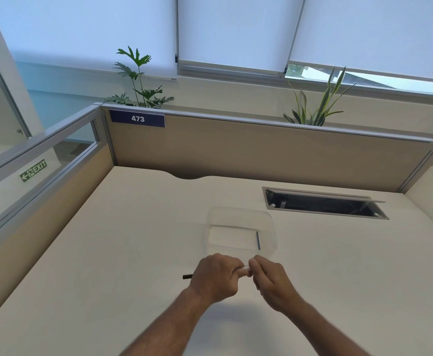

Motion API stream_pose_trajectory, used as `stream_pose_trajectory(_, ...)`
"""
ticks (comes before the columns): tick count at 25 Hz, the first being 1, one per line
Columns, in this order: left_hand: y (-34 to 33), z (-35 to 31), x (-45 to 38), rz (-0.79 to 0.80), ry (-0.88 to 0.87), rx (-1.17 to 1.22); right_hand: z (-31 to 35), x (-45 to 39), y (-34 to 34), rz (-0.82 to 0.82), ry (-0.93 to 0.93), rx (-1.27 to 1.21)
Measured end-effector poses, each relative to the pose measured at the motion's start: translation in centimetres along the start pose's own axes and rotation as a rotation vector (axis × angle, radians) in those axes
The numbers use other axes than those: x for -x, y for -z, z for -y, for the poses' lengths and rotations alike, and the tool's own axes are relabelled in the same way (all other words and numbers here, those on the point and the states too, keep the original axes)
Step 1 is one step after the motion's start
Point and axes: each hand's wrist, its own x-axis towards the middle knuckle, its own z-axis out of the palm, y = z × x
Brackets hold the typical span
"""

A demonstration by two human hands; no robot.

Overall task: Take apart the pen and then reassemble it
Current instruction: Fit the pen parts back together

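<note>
Fingers of left hand point(216, 274) and right hand point(269, 281) curl around pen point(243, 270), seemingly pinching its ends.

Pen point(187, 276) mostly hidden inside hands: left hand point(216, 277), right hand point(272, 283). Only dark end and pale middle visible. Forearms cut off by bottom edge.

Beige cubicle desk point(133, 227) beneath blinds point(236, 29), plants point(138, 80) behind partition point(261, 145).

Table point(133, 253) cream. Pen point(243, 269): pale barrel, black end. Tray point(241, 214) clear, with a thin blue strip point(258, 240) inside. Partition point(261, 147) tan, navy tag point(137, 118) with white 473. Exit sign point(33, 170) green.
</note>
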Motion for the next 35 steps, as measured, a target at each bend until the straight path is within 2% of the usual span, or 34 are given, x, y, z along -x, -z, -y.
stream_pose_trajectory(4, 0.0, -0.2, 0.1, 0.109, 0.008, 0.145, -1.2, 0.2, 0.5, -0.077, 0.248, 0.190)
stream_pose_trajectory(9, -0.1, -0.3, 0.0, 0.109, -0.003, 0.220, -1.0, 0.2, 0.1, -0.123, 0.259, 0.189)
stream_pose_trajectory(17, -0.6, 0.0, 0.0, -0.034, 0.016, 0.189, 0.7, 0.5, -1.6, -0.067, -0.270, -0.110)
stream_pose_trajectory(21, -0.8, -0.2, 0.4, -0.088, 0.026, 0.139, 2.2, 0.5, -1.9, -0.034, -0.609, -0.410)
stream_pose_trajectory(24, -0.9, -0.1, 0.5, -0.087, -0.025, 0.059, 3.0, 0.8, -1.9, -0.014, -0.793, -0.547)
stream_pose_trajectory(29, -1.0, -0.1, 0.5, -0.142, -0.129, -0.011, 3.3, 0.9, -1.6, 0.008, -0.935, -0.680)
stream_pose_trajectory(35, -0.9, 0.0, 0.3, -0.106, -0.086, 0.093, 2.6, 0.5, -1.0, 0.023, -0.931, -0.660)
